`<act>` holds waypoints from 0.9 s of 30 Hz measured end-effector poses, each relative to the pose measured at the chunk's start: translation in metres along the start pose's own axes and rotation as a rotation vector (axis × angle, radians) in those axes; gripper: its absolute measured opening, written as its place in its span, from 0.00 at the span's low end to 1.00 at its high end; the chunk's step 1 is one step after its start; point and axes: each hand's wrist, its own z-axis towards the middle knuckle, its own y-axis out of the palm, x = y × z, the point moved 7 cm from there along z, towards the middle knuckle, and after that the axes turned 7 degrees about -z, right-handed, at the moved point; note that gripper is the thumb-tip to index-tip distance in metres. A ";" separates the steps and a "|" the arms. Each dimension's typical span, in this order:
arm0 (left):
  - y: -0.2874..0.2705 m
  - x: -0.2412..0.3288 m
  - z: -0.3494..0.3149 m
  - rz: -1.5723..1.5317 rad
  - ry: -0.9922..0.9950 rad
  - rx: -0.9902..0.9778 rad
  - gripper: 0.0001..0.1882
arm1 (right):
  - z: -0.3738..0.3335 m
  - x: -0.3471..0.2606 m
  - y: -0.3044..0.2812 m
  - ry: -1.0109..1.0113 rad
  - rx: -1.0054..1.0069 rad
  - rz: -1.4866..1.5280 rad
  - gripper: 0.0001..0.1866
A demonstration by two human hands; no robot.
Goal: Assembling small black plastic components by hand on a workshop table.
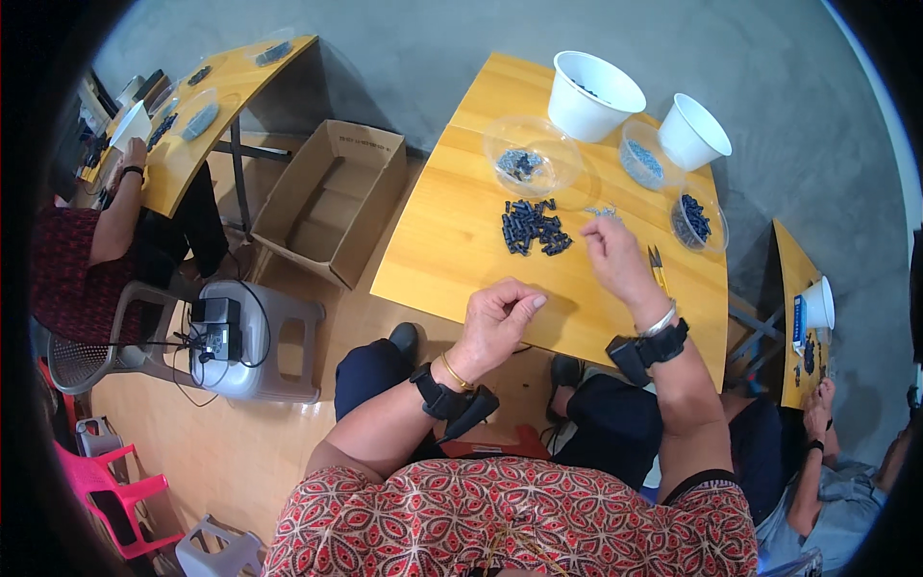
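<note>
Head: dark parts (531, 228) near right hand (615, 255), box print (363, 139) seemingly blurred.

1. The left hand (500, 313) was loosely curled, its thumb (529, 305) pointing rightward.
2. The right hand (618, 255) reached farther forward, its fingers (598, 236) bent.
3. The left forearm (385, 428) and right forearm (690, 404) slanted inward, the hands well short of touching.

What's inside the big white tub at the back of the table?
Some small dark pieces show inside the big white tub. Its near side hides the bottom, so anything deeper can't be seen.
</note>
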 end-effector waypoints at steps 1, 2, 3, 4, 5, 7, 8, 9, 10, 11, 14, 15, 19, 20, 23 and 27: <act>-0.001 0.001 0.002 -0.002 0.001 0.000 0.05 | -0.004 -0.009 0.003 0.017 0.002 0.089 0.06; -0.003 0.008 0.004 0.073 0.068 0.017 0.05 | -0.007 -0.013 0.006 0.034 0.003 0.179 0.06; -0.006 0.015 0.004 0.150 0.134 0.035 0.05 | -0.007 -0.015 0.008 0.033 0.003 0.180 0.06; -0.007 0.015 0.003 0.152 0.134 0.037 0.05 | -0.008 -0.021 0.008 -0.024 0.028 0.139 0.06; -0.008 0.012 0.003 0.127 0.124 0.042 0.05 | -0.009 -0.026 0.008 -0.081 0.052 0.099 0.06; -0.008 0.011 0.003 0.096 0.115 0.046 0.05 | -0.009 -0.026 0.011 -0.062 0.029 0.115 0.06; -0.008 0.011 0.004 0.099 0.111 0.039 0.05 | -0.009 -0.025 0.013 -0.043 0.007 0.132 0.06; -0.008 0.011 0.003 0.105 0.106 0.036 0.04 | -0.009 -0.029 0.014 -0.045 0.003 0.135 0.06; -0.007 0.010 0.003 0.105 0.104 0.041 0.04 | -0.007 -0.034 0.011 -0.071 0.018 0.098 0.06; -0.007 0.013 0.002 0.120 0.140 0.048 0.04 | -0.006 -0.038 0.010 -0.096 0.033 0.061 0.07; -0.005 0.029 0.002 0.268 0.276 0.054 0.02 | -0.006 -0.037 0.018 -0.113 -0.017 0.054 0.06; -0.003 0.037 0.000 0.403 0.376 0.057 0.02 | -0.007 -0.036 0.020 -0.112 -0.018 0.054 0.06; -0.006 0.038 0.000 0.535 0.435 0.129 0.04 | -0.012 -0.037 0.027 -0.091 -0.062 0.049 0.05; -0.006 0.039 0.001 0.581 0.436 0.143 0.05 | -0.013 -0.037 0.028 -0.091 -0.072 0.052 0.05; -0.005 0.038 0.001 0.667 0.417 0.155 0.07 | -0.022 -0.046 0.031 -0.128 -0.076 0.071 0.05; 0.005 0.038 0.000 0.830 0.446 0.106 0.10 | -0.038 -0.076 0.029 -0.116 -0.092 0.059 0.05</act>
